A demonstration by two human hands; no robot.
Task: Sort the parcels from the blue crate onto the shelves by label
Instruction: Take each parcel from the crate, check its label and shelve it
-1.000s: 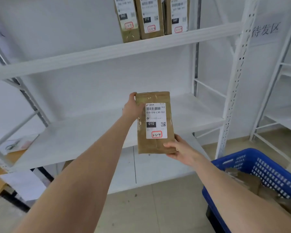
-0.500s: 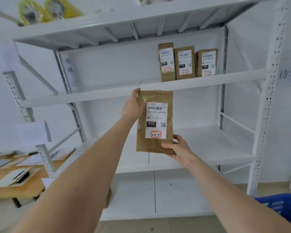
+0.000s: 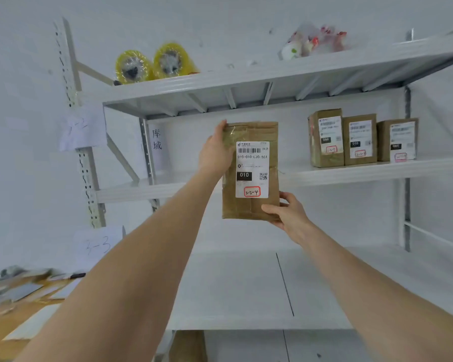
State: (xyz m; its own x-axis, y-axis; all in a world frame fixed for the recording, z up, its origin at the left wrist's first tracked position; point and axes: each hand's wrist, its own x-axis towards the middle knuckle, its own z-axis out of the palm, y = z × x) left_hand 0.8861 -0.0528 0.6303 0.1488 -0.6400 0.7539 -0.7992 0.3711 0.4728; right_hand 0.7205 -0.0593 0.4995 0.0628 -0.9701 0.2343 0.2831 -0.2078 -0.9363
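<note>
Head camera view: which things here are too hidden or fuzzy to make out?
All head view.
Three shelved parcels: red-circled handwritten codes too small and blurred to read.
Left hand: fingers mostly hidden behind the held parcel.
Bag on the top shelf: blurred, contents unclear.
Desk clutter, lower left: blurred, cut by the frame edge.
Blue crate: outside the frame.

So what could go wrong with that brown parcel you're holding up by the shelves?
The parcel hangs in the air, held only at its top left edge by the left hand and bottom right corner by the right hand, so it might slip and fall. Its red-circled mark reads 3-2-4, so it could land on the wrong shelf. Pushed in carelessly, it might knock over the three standing parcels.
</note>
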